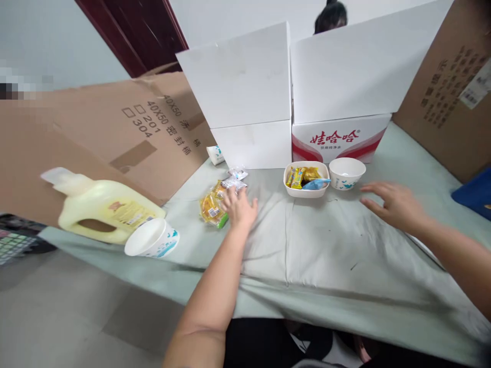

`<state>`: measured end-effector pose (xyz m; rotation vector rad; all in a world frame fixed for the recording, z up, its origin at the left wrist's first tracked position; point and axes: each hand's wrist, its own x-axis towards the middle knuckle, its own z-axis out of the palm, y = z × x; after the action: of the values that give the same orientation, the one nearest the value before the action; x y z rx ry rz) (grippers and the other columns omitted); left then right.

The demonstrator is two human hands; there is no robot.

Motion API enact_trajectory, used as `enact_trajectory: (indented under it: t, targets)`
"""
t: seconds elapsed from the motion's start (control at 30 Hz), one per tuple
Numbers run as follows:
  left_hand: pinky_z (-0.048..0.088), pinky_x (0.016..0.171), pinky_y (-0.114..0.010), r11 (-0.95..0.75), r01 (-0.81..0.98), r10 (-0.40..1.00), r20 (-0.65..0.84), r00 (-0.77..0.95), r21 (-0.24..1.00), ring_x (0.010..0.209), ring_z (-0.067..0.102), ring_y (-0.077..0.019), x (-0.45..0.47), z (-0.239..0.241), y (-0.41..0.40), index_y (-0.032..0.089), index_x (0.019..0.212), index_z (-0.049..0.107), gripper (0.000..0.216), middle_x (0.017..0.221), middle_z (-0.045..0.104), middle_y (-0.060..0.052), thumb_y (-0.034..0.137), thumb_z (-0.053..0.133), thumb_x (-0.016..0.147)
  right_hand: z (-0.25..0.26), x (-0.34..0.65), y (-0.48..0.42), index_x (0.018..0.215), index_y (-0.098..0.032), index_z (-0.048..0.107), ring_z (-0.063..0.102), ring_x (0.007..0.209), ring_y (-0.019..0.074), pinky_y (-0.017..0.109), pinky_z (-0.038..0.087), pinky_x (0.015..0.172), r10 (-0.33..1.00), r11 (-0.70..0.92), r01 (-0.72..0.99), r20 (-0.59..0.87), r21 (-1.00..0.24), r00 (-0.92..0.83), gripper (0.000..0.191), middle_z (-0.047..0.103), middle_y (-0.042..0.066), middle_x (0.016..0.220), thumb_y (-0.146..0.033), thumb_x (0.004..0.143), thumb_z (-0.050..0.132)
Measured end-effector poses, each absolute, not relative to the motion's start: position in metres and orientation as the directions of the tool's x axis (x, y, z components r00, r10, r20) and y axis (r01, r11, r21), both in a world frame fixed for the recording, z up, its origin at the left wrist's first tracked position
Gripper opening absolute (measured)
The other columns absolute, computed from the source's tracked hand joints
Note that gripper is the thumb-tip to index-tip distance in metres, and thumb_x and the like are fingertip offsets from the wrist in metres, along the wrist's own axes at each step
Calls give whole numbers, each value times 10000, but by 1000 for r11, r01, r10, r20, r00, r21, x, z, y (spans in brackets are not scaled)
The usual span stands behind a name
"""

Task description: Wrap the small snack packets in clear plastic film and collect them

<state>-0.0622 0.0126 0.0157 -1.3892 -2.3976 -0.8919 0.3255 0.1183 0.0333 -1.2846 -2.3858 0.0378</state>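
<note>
My left hand (240, 207) reaches across the pale green cloth (326, 245) and rests its fingers on a heap of wrapped snacks (213, 207), with clear packets (235, 179) just beyond. Its fingers are spread and hold nothing. My right hand (393, 204) hovers flat and open over the cloth, just right of a round white paper bowl (347, 173). A square white dish (307, 180) beside that bowl holds yellow wrapped sweets and a blue packet.
A yellow detergent jug (103, 209) lies at the left with a tipped paper cup (151, 239) before it. White boxes (245, 97) and a red-printed carton (337, 139) stand behind. Brown cardboard (126, 133) flanks both sides. Someone's head (330, 16) shows beyond the boxes.
</note>
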Motion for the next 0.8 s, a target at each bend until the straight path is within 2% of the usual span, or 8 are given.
enact_trajectory:
  t: [0.1,0.3,0.37,0.47,0.53,0.6,0.7,0.8]
  targets:
    - [154,1090,-662,618,676,528,425,-735,401,1421,145,-456,-96,17,10,190,1298,507,567,1535,271,-183,335,665,773,20,359,96,1084,-265,638,628,940,273,417,450,856,905,413,875,221,-252,-364,365,663,122,1177,-516,857,502]
    - [345,1022,-603,676,589,472,355,-807,442,1293,398,-411,-120,18,1,226,1291,504,548,1455,371,-172,121,582,759,0,388,76,1112,-198,637,605,1040,357,447,478,797,981,194,973,12,-122,-194,403,642,192,1116,-462,816,566]
    - [347,1061,-555,540,689,503,470,-725,484,1295,410,-378,-108,24,0,195,1302,500,544,1465,327,-168,102,549,769,2,383,71,1145,-180,620,633,976,322,417,480,779,980,181,980,-69,-87,-187,383,640,171,1103,-386,832,545]
    - [386,1066,-440,121,755,593,563,-576,644,1263,458,-293,-67,30,-1,183,1313,468,529,1420,373,-151,160,546,790,7,370,65,1147,-174,604,638,946,286,379,468,759,982,171,983,-70,-62,-175,331,640,143,1103,-259,856,473]
    - [492,920,-373,-101,502,784,379,-492,859,1078,582,-236,-29,26,-6,205,1266,475,482,1208,559,-112,247,561,794,9,363,63,1137,-163,604,630,949,282,366,457,764,981,185,981,-46,-58,-188,329,649,145,1079,-199,852,444]
    - [529,773,-331,-58,158,973,91,-210,986,897,639,-210,9,14,-11,210,1211,495,469,1043,641,-82,318,602,767,8,360,62,1136,-151,603,623,949,280,361,449,779,977,212,976,-27,-57,-214,345,657,151,1050,-152,830,443]
    - [516,807,-358,-23,179,999,18,29,984,939,640,-238,48,-5,-16,211,1094,565,381,1007,677,-83,356,658,755,5,359,61,1124,-142,607,621,933,274,356,450,781,970,240,969,-6,-62,-241,360,664,156,1011,-103,802,449]
    - [406,1012,-459,-273,540,955,290,57,796,1178,525,-303,59,-13,-14,215,1006,631,277,1139,645,-113,375,650,782,2,353,56,1122,-145,603,626,858,254,355,466,750,954,298,948,78,-115,-291,350,653,149,1007,-91,822,431]
